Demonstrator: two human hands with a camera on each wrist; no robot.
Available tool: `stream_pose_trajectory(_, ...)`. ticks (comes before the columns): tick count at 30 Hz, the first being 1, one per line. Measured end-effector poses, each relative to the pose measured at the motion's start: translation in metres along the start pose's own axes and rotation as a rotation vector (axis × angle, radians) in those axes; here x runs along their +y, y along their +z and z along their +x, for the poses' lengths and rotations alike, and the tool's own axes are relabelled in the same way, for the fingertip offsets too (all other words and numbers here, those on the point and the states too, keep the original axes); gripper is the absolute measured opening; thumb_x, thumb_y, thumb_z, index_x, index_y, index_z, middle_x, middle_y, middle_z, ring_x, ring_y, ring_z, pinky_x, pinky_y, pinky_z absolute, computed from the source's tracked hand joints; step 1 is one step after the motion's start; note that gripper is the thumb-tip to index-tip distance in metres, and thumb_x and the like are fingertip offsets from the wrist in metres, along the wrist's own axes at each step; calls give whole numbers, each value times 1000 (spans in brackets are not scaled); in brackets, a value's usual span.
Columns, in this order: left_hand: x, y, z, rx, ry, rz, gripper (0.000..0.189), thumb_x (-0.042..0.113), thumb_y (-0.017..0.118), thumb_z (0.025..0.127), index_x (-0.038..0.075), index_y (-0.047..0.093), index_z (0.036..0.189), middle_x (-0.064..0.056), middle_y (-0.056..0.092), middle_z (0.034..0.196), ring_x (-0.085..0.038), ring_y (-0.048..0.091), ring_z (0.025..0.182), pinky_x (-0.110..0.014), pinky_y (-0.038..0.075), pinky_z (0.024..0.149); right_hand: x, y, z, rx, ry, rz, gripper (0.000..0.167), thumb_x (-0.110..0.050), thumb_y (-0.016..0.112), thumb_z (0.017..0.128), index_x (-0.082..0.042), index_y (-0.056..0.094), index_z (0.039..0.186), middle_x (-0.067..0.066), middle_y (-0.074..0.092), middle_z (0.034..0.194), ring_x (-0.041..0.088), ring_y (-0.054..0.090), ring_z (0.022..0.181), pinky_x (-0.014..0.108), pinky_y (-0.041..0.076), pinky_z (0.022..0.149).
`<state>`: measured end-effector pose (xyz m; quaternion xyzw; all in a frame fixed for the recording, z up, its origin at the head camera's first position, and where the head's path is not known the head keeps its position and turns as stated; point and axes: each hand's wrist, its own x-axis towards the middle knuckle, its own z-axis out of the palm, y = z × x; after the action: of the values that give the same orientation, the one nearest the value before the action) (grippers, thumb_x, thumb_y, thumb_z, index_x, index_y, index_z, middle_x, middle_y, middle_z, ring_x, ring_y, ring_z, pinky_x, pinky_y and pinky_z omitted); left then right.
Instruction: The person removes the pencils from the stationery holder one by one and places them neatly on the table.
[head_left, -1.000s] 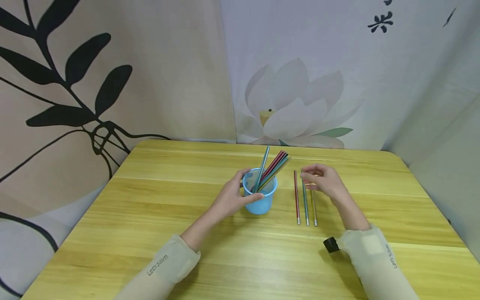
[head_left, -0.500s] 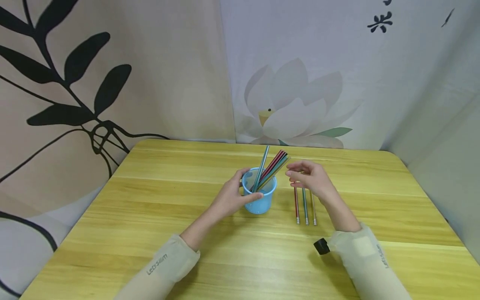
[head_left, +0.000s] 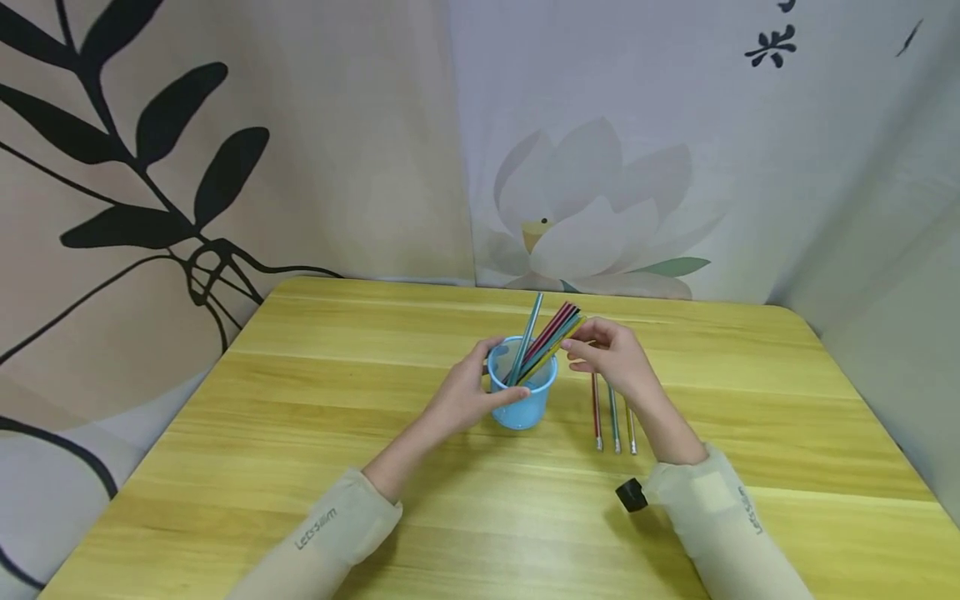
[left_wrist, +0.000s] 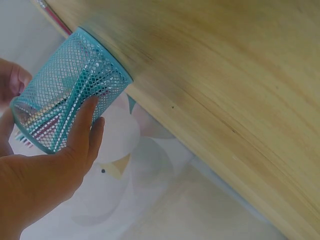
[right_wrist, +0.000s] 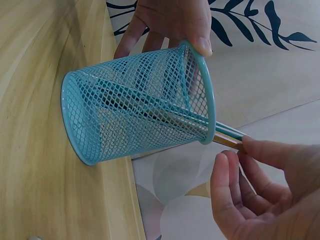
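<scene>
A light blue mesh pencil cup (head_left: 522, 410) stands on the table, with several red, teal and yellow pencils leaning in it. My left hand (head_left: 467, 390) grips the cup from the left, thumb across the near side and fingers round the back. At the cup's right, my right hand (head_left: 613, 354) pinches the upper part of a yellow pencil (right_wrist: 226, 141) between thumb and index finger, just outside the rim; the pencil's lower part is inside the cup. The right hand's other fingers are loosely bent.
Right of the cup a red pencil (head_left: 597, 412), a teal pencil (head_left: 615, 422) and a second yellow pencil (head_left: 632, 431) lie side by side, eraser ends towards me; my right hand hides their far ends. Behind the wooden table (head_left: 315, 350) hangs a printed curtain (head_left: 360, 150).
My right hand has moved left from over the three lying pencils to the cup and taken hold of a yellow pencil there. My left hand has kept its grip on the cup.
</scene>
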<state>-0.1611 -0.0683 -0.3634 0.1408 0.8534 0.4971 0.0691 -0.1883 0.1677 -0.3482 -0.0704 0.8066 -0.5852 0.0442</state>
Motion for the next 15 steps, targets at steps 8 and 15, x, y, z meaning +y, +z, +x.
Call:
stream_pose_trajectory(8,1,2,0,-3,-13,6,85,30,79,86,6,33,153,-16,51,148,-40,54,132,-56,49,107,-3,-3,-2,15,-2,63,24,-16,64,98,5,57,107,7,70,102,6,69,87,30,63,82)
stream_pose_trajectory(15,0,3,1,9,-4,13,85,31,79,86,4,33,153,-17,52,147,-40,54,132,-56,48,108,-8,-11,-3,43,-32,85,22,-16,62,99,4,56,108,-11,69,91,1,69,86,21,61,77)
